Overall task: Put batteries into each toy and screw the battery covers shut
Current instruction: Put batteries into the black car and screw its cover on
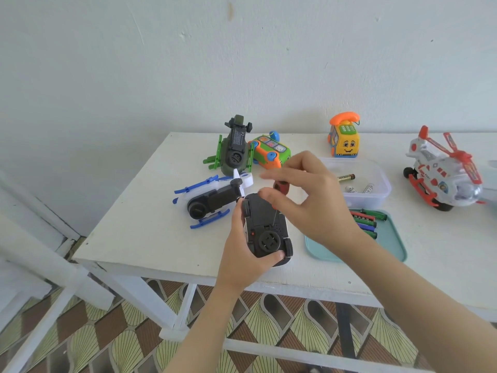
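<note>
An upturned toy car [265, 227] with a black underside sits near the table's front edge, and my left hand [243, 254] grips it from the left and below. Above it my right hand [304, 195] pinches a red-handled screwdriver [281, 187], whose thin shaft points down onto the car's battery cover. A clear plastic box [376, 189] behind my right hand holds a few batteries [346, 177]. The screwdriver's tip is too small to make out.
A blue-white helicopter [212, 197] and a green one [234, 149] lie upside down at left. A green-orange toy [271, 152], a yellow phone car [345, 138] and a red-white helicopter [443, 170] stand behind. A teal tray [395, 249] holds spare screwdrivers [368, 222].
</note>
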Demonstrator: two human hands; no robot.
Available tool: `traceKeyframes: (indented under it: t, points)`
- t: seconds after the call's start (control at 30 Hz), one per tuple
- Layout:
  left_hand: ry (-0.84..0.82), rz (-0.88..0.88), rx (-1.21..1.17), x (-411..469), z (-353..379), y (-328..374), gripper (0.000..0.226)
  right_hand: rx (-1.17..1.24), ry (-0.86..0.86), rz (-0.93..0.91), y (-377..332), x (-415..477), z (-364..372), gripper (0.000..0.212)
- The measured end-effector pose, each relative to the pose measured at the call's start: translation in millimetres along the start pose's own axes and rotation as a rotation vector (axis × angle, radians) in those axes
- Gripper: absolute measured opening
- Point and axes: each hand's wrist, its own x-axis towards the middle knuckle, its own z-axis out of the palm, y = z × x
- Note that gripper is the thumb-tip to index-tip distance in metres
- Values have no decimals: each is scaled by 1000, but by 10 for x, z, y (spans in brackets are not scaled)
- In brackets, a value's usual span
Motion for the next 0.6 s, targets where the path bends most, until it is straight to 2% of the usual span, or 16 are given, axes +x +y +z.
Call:
traceKeyframes:
  t: [0.07, 0.13, 0.2, 0.27, 0.33, 0.4, 0.43, 0.53, 0.6]
  points:
    - [-5, 5, 3, 1, 1, -3, 112, 40, -61, -19, -2, -5, -8, 24]
    - [-8, 9, 4, 2, -2, -2, 111, 227, -168, 82, -33, 5, -46, 29]
    - [-4, 3, 3, 4, -3, 3, 110, 359, -199, 152, -51, 11, -56, 28]
    - [-2, 3, 8, 2, -3, 14, 111, 329, -109, 176, -43, 1, -31, 24]
    - [-5, 7, 9, 0, 1, 21, 110, 177, -24, 136, -18, -15, -19, 16]
    - [-8, 9, 11, 0, 0, 23, 111, 50, -31, 57, 21, -31, -15, 23]
    - [-11, 10, 11, 0, -1, 18, 111, 83, -65, 60, 36, -30, -16, 28]
    - [-10, 5, 5, -2, -1, 4, 112, 423, -150, 213, 1, 2, -45, 29]
    - [-11, 4, 0, -2, 4, -8, 112, 498, -118, 258, -4, 10, -45, 23]
